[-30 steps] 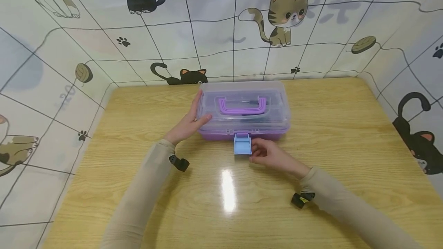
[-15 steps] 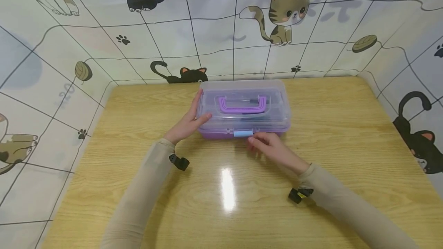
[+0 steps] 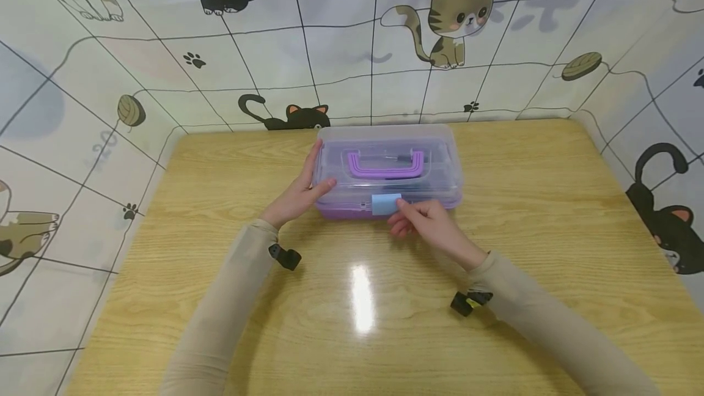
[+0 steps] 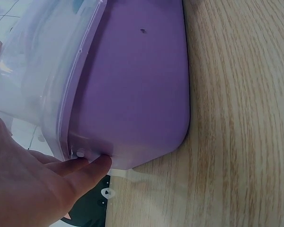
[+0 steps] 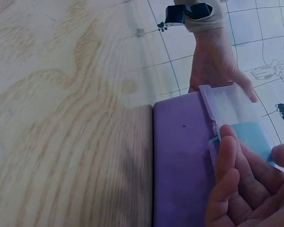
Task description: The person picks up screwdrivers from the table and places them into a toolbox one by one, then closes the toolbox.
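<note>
A storage box [image 3: 341, 211] with a purple base, clear lid [image 3: 440, 185] and purple handle [image 3: 385, 173] stands on the table. My left hand [image 3: 296, 199] rests on its left end, fingers extended along the side and thumb on the lid's front edge. In the left wrist view, those fingertips [image 4: 102, 163] touch the end wall just under the lid rim. At the front middle, my right hand [image 3: 431, 225] pinches the light blue latch [image 3: 384, 204] by its right edge, thumb on the outer face. The right wrist view shows the latch [image 5: 251, 135] tilted up against the lid, fingers under it.
The wooden table [image 3: 308, 322] runs back to a cat-print sheet [image 3: 341, 66], which also rises at both sides. A thin dark-handled item [image 3: 404, 158] shows through the lid. Each wrist wears a small black camera, such as the right one [image 3: 470, 302].
The latch has swung up from hanging outward to lying against the lid front. My right hand has risen with it and now pinches it. The left hand stays on the box.
</note>
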The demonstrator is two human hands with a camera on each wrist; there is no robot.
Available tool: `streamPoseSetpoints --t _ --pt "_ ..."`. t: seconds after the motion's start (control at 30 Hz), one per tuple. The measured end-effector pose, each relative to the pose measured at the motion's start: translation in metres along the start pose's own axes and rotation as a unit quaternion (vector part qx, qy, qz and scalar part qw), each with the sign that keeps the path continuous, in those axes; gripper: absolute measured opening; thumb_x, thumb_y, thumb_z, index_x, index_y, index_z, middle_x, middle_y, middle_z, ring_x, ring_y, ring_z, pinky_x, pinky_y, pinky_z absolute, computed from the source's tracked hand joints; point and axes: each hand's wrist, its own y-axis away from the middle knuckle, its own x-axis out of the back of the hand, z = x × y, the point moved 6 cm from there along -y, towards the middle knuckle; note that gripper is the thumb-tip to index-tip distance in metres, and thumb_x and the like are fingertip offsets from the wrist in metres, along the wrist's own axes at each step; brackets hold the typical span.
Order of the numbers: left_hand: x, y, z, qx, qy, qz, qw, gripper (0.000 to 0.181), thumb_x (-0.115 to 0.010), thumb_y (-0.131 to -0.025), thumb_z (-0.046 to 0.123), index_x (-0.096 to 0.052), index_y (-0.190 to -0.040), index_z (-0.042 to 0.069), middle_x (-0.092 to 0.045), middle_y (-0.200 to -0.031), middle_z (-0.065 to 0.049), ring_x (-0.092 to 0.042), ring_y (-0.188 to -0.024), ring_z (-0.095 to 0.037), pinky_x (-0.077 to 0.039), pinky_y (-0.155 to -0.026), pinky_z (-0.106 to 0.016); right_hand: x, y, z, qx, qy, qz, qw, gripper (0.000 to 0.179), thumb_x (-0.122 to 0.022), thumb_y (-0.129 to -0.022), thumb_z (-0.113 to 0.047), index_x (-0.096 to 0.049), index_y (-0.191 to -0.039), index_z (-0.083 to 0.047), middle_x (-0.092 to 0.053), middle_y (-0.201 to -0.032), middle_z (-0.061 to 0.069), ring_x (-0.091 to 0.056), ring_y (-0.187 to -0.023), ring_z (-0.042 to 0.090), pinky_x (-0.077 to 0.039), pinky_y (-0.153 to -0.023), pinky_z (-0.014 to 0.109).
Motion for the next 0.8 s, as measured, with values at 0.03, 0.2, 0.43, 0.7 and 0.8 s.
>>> streamPoseSetpoints --t 0.03,0.2,0.43,0.7,0.8 --pt "0.000 0.001 0.004 -0.002 0.002 -0.001 1.0000 0.078 -0.049 -0.091 0.034 0.011 -0.141 0.036 0.011 -0.146 0.011 0.003 -0.131 -0.009 -0.005 -0.105 -0.041 0.000 0.000 -0.001 -0.005 -0.002 0.002 1.0000 0.057 -0.043 -0.093 -0.039 -0.064 -0.087 0.014 -0.066 -0.078 0.014 -0.059 -0.076 0.041 -0.047 -0.071 0.051" --pt "0.000 0.007 0.021 -0.004 0.001 -0.007 1.0000 0.077 -0.047 -0.093 0.027 0.011 -0.142 0.025 0.012 -0.147 0.004 0.005 -0.132 -0.013 -0.005 -0.105 -0.042 -0.001 -0.002 -0.005 -0.025 -0.005 0.005 0.9997 0.058 -0.042 -0.093 -0.039 -0.064 -0.086 0.015 -0.066 -0.077 0.015 -0.059 -0.076 0.043 -0.046 -0.071 0.053" --pt "0.002 0.010 0.023 0.007 -0.001 -0.005 1.0000 0.077 -0.049 -0.092 0.027 0.008 -0.143 0.026 0.008 -0.148 0.002 -0.004 -0.132 -0.016 -0.014 -0.104 -0.041 -0.003 0.003 -0.020 -0.052 0.017 -0.007 0.9985 0.052 -0.039 -0.096 -0.031 -0.064 -0.090 0.014 -0.065 -0.080 0.020 -0.060 -0.078 0.041 -0.050 -0.067 0.040" --pt "0.002 0.009 0.019 0.012 0.005 -0.003 0.9999 0.077 -0.050 -0.091 0.031 0.007 -0.143 0.030 0.008 -0.147 0.009 -0.001 -0.132 -0.012 -0.015 -0.104 -0.041 -0.010 0.009 -0.034 -0.057 0.032 -0.030 0.9974 0.051 -0.032 -0.099 -0.027 -0.062 -0.094 0.014 -0.064 -0.084 0.023 -0.063 -0.076 0.031 -0.050 -0.071 0.039" --pt "0.002 0.009 0.019 0.007 0.009 -0.004 0.9999 0.077 -0.050 -0.091 0.029 0.007 -0.143 0.029 0.008 -0.147 0.008 -0.001 -0.132 -0.013 -0.015 -0.103 -0.042 -0.009 0.006 -0.025 -0.062 0.025 -0.037 0.9971 0.055 -0.031 -0.098 -0.032 -0.062 -0.095 0.013 -0.065 -0.083 0.020 -0.062 -0.079 0.034 -0.047 -0.075 0.047"
